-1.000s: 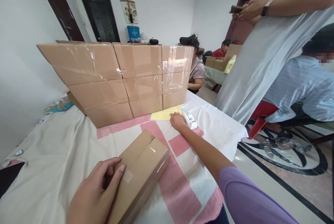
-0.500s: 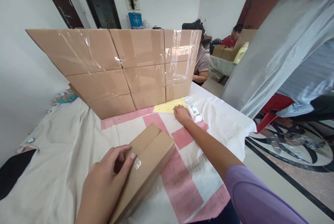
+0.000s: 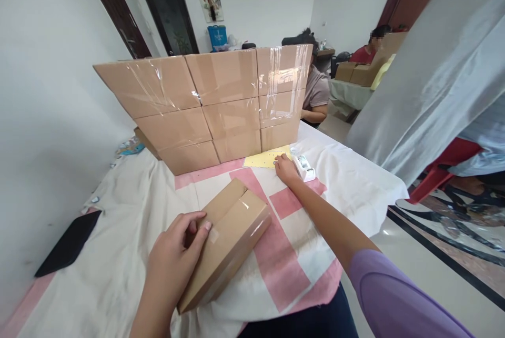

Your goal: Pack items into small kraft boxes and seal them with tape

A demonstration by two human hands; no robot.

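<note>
My left hand (image 3: 177,256) rests on the near end of a taped cardboard box (image 3: 231,235) that lies tilted on the cloth-covered table (image 3: 118,233), fingers curled over its top edge. My right hand (image 3: 284,167) reaches far forward and presses its fingertips on a yellow sheet (image 3: 265,159) at the foot of the box stack. A small white label device (image 3: 304,168) lies just right of that hand.
A wall of stacked, taped cardboard boxes (image 3: 221,101) stands across the back of the table. A black flat object (image 3: 69,243) lies at the left. A person in a grey garment (image 3: 434,75) stands close at the right; other people sit behind.
The view has shifted left and down, so everything sits further right in the frame. Both hands keep their places on the box and the yellow sheet.
</note>
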